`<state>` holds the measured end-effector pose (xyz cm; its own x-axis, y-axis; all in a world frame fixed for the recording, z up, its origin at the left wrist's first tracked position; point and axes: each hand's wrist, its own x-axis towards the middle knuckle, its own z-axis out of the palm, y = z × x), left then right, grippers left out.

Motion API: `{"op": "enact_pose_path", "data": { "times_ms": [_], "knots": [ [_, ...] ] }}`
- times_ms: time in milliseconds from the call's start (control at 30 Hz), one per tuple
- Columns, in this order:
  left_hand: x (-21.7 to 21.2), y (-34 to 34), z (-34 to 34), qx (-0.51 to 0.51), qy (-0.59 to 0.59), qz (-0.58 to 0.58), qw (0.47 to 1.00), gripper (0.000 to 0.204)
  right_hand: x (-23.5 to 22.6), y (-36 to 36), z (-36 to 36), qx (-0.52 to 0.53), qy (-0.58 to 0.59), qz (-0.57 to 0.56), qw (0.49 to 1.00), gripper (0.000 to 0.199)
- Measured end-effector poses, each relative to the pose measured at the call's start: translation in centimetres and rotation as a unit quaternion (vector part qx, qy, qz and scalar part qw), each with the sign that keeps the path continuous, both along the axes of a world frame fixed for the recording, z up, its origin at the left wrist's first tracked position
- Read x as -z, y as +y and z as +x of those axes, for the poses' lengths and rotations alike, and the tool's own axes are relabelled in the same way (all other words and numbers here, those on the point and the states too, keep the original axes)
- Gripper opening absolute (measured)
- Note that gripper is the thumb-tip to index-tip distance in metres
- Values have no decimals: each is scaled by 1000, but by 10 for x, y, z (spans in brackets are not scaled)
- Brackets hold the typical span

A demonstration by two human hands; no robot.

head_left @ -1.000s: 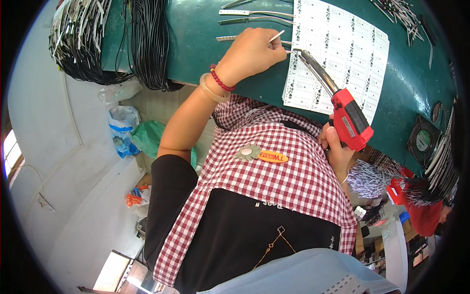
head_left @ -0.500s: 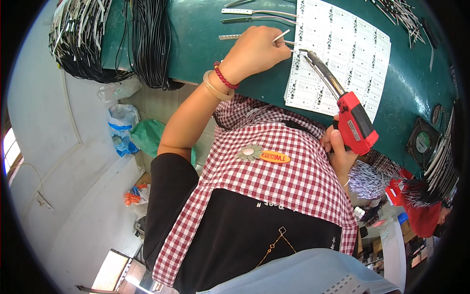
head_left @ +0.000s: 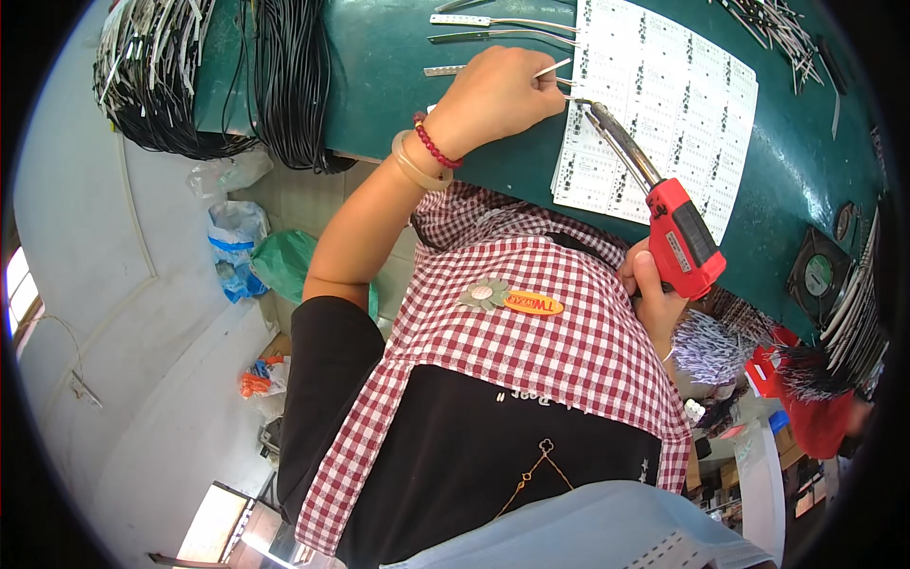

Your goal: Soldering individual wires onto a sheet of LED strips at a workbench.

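Observation:
My left hand (head_left: 502,90) is closed at the left edge of a white printed circuit board panel (head_left: 701,123). A thin whitish wire or strip (head_left: 553,67) pokes out between its fingers, and a short lead reaches from the fingertips to the board. A red and black soldering gun (head_left: 684,237) is gripped from below by my right hand (head_left: 652,289), partly hidden behind it. The gun's long metal tip (head_left: 621,137) slants up left over the board, ending beside the left fingertips. Whether the tip touches the lead cannot be made out.
White strips with leads (head_left: 462,20) lie at the board's upper left on the green table (head_left: 379,104). Black cable bundles (head_left: 292,85) hang over the left edge. More wires (head_left: 773,33) lie far right; a dark fan-like device (head_left: 817,273) stands near right. Plastic bags (head_left: 284,266) are below.
The soldering gun's body has shifted slightly left, with its tip still by the left fingertips. My left hand has barely moved.

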<state>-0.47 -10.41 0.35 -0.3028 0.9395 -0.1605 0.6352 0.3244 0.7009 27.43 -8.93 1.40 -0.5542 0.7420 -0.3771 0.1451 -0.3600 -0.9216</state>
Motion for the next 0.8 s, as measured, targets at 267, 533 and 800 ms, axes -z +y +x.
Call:
{"op": "enact_pose_path", "data": {
  "times_ms": [267,533,800],
  "knots": [
    [0,2,-2,22,22,3,1000,15,-2,-6,-4,45,-7,-31,999,25],
    [1,0,0,17,52,-8,999,15,5,-3,3,-24,-12,1,1000,25],
    [-1,0,-3,45,106,-6,993,14,3,-4,-2,96,104,-29,990,31]
  ]
}}
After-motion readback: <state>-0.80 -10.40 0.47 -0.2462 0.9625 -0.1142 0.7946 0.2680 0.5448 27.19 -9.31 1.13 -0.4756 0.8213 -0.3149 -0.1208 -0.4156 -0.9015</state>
